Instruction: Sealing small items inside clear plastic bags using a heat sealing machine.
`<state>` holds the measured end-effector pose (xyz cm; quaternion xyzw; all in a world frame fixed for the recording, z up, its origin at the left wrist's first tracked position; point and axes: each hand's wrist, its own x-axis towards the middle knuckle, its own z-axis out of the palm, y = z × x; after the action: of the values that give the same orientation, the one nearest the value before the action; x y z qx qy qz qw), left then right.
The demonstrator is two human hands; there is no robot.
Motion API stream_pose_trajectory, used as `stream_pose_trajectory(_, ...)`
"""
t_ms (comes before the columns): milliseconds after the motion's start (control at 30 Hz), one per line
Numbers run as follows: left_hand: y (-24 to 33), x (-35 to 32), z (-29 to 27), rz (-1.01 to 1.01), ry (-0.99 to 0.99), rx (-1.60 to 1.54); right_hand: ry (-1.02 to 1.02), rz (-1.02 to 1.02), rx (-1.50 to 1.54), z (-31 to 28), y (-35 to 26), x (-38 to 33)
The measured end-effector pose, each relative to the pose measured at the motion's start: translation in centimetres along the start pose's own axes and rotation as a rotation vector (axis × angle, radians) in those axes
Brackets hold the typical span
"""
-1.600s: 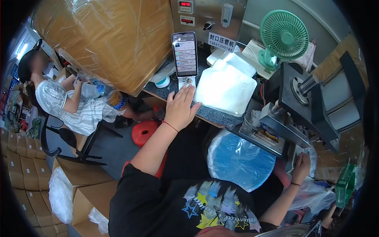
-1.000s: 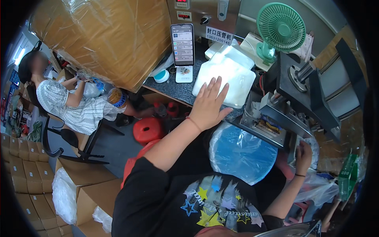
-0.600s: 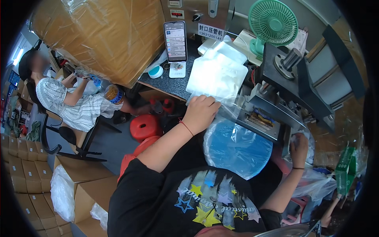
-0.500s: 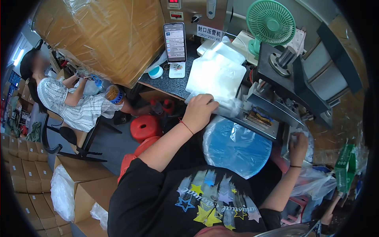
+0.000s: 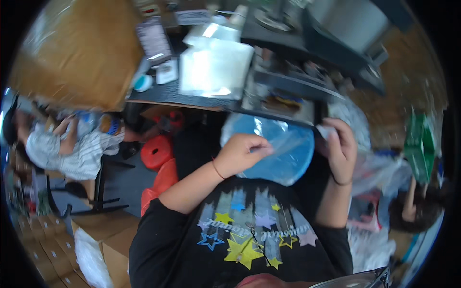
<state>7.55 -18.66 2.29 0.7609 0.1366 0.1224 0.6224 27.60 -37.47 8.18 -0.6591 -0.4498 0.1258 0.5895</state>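
My left hand (image 5: 244, 154) is closed in a pinch on a thin clear plastic bag (image 5: 291, 142), whose edges are hard to make out in the blur. Below the bag lies a round blue surface (image 5: 295, 165) wrapped in clear plastic, close in front of my body. To its right, my right hand (image 5: 342, 152) is raised with thumb and fingers closed on a small whitish piece (image 5: 326, 131); its kind is blurred. Beyond my left hand, a stack of clear plastic bags (image 5: 216, 69) rests on the dark worktop (image 5: 163, 96). A metal press machine (image 5: 288, 81) stands just beyond the blue surface.
A large taped carton (image 5: 72, 53) rises at the far left, beside a propped phone (image 5: 154, 41) and a small round tub (image 5: 143, 83). A red stool (image 5: 157, 152) stands left. One person (image 5: 67, 144) sits at left; another (image 5: 413, 206) is at right, near a green box (image 5: 419, 149).
My left hand has left the bag stack and come nearer with a clear bag. My right hand has risen toward it from beside the machine, now with a whitish piece. The view has shifted.
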Motion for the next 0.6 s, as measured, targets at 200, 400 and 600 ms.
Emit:
stream_pose_trajectory(200,0.7,0.1,2.6,-0.106,-0.213,-0.413,-0.178,-0.077,-0.181,1.9,-2.6,2.9)
stream_pose_trajectory(400,0.3,0.1,4.5,-0.378,-0.414,-0.719,-0.339,-0.144,-0.412,-1.6,-0.9,2.0)
stream_pose_trajectory(600,-1.3,1.9,2.8,-0.476,-0.320,-0.712,-0.166,0.156,-1.158,-8.4,6.2,2.5)
